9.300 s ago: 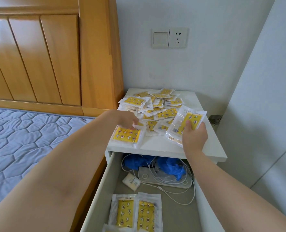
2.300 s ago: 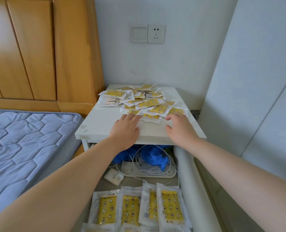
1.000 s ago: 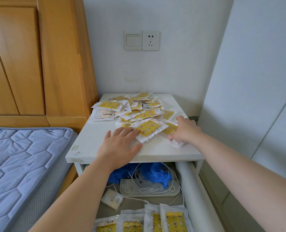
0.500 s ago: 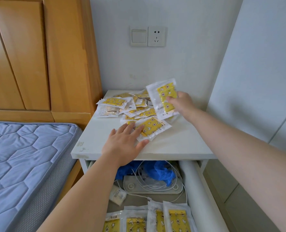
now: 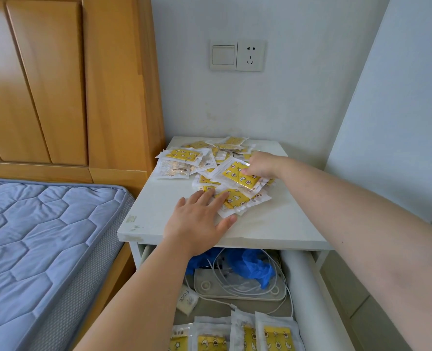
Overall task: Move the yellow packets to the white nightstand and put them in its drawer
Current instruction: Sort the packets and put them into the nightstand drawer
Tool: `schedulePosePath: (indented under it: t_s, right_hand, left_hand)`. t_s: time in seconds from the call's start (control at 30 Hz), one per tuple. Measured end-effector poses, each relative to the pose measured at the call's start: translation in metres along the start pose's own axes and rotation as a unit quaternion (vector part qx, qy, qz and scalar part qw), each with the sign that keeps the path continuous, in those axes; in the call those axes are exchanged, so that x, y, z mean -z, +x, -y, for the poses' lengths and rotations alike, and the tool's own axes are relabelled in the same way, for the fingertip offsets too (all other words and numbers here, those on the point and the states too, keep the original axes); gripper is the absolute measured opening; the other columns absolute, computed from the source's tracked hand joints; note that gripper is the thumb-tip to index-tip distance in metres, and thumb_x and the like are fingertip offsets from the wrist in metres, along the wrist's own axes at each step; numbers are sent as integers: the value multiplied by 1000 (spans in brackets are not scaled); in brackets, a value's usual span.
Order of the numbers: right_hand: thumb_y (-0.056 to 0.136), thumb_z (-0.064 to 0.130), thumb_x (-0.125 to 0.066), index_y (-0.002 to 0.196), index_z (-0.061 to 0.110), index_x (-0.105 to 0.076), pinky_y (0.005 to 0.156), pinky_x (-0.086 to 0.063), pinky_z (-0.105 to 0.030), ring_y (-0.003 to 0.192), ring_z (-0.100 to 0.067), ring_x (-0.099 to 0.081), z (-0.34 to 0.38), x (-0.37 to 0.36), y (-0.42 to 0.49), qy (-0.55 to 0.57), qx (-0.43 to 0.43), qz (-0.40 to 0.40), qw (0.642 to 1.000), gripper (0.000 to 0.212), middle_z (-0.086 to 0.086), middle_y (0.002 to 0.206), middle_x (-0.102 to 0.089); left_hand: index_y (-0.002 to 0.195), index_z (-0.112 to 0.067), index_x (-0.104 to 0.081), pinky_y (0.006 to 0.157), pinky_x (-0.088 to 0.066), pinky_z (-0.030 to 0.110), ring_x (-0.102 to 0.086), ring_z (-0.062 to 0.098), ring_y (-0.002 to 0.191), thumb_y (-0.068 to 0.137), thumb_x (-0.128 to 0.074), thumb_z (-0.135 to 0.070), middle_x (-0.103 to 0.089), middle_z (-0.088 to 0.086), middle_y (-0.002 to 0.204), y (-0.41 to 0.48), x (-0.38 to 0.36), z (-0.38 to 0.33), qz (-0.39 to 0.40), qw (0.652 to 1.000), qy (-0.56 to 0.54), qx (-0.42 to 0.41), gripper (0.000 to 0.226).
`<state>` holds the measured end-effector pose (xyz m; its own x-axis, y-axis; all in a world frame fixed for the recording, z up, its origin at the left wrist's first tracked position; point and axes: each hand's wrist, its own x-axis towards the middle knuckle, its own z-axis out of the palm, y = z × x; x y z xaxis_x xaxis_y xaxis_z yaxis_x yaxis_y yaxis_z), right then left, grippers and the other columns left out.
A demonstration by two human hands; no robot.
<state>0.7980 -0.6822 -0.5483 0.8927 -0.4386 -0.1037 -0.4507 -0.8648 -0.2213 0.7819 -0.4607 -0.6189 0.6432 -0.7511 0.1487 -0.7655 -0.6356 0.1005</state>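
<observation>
1. Left hand [image 5: 199, 219] lies flat, fingers spread, pinning a packet [image 5: 235, 198] to the surface [image 5: 273, 224], likely to drag it.
2. Right hand [image 5: 259, 167] pinches another packet [image 5: 239, 176] at the pile [image 5: 184, 157].
3. More packets [image 5: 277, 336] lie in the open drawer [image 5: 303, 287] below.

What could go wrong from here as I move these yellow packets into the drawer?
The right hand pinches one packet with its fingertips; that thin grip might let the glossy wrapper slip. The outer packets lie at the left edge of the nightstand, so stirring the pile could knock them off towards the bed. The open drawer holds loose white cables behind the stored packets; dropped packets might slide among them.
</observation>
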Motion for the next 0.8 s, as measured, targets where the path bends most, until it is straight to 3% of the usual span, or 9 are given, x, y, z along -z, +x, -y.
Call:
schedulePosePath:
  t_s: [0.2, 0.27, 0.33, 0.43, 0.53, 0.63, 0.7, 0.73, 0.8]
  right_hand:
    - [90, 37, -58, 64, 14, -35, 52, -35, -27, 75, -23, -48, 3, -5, 3, -10, -5, -20, 1000, 42, -4, 73, -43]
    - [90, 33, -61, 66, 12, -39, 52, -40, -27, 70, -21, -52, 2, -5, 2, 18, -9, -20, 1000, 39, -3, 71, -45]
    - [89, 33, -62, 67, 9, -44, 48, -35, -25, 60, -18, -50, 1, -4, -1, 33, -11, -33, 999, 38, -2, 67, -45]
    - [89, 33, -63, 88, 0, -60, 58, -40, -26, 79, -23, -54, 0, 0, -8, 56, -4, -56, 997, 33, -6, 75, -53]
    - [87, 28, -68, 112, -9, -61, 81, -48, -34, 92, -26, -58, -5, 1, -11, 152, -12, -53, 987, 45, -15, 98, -60]
    - [84, 22, -72, 99, -2, -62, 71, -47, -32, 81, -25, -58, -9, 3, -19, 261, -33, -59, 963, 30, -13, 91, -58]
    - [83, 20, -72, 88, 7, -58, 62, -45, -29, 68, -23, -55, -12, 4, -26, 356, -54, -108, 927, 20, -8, 78, -55]
    - [84, 19, -72, 88, 9, -57, 60, -45, -28, 65, -21, -54, -14, 3, -30, 433, -76, -135, 888, 19, -6, 76, -55]
    - [87, 17, -68, 87, 10, -56, 55, -45, -28, 59, -17, -58, -21, 0, -38, 619, -135, -137, 762, 14, -3, 73, -60]
  left_hand:
    - [151, -42, -5, 119, -11, 43, -6, 15, 147, 90, -12, -69, -10, -8, 160, 0, -1, 0, -7, 1000, -6, 3, 66]
    - [150, -42, -6, 119, -11, 43, -6, 14, 147, 91, -13, -68, -11, -8, 160, 0, -2, 0, -9, 1000, -8, 3, 66]
    - [150, -42, -6, 119, -11, 43, -6, 14, 147, 91, -13, -68, -11, -8, 160, 0, -1, 0, -9, 1000, -8, 4, 65]
    - [150, -42, -6, 119, -12, 43, -7, 14, 147, 91, -13, -68, -11, -8, 160, 0, -1, 0, -9, 1000, -5, 3, 65]
    - [150, -41, -7, 119, -12, 43, -7, 15, 147, 91, -13, -67, -11, -8, 160, 0, -1, 0, -7, 1000, -1, 5, 65]
    - [150, -41, -7, 119, -11, 42, -7, 15, 147, 92, -14, -67, -11, -8, 160, 0, -1, 0, -9, 1000, -1, 5, 64]
    - [150, -41, -8, 119, -11, 42, -7, 15, 147, 92, -14, -66, -11, -8, 160, 0, -1, 0, -9, 1000, -1, 3, 64]
    - [150, -41, -8, 119, -11, 42, -7, 15, 147, 92, -14, -66, -11, -8, 160, 0, -1, 0, -8, 1000, -1, 3, 64]
    - [151, -41, -7, 119, -11, 42, -7, 15, 147, 92, -14, -66, -11, -8, 160, -1, -2, 1, -7, 1000, 0, 3, 64]
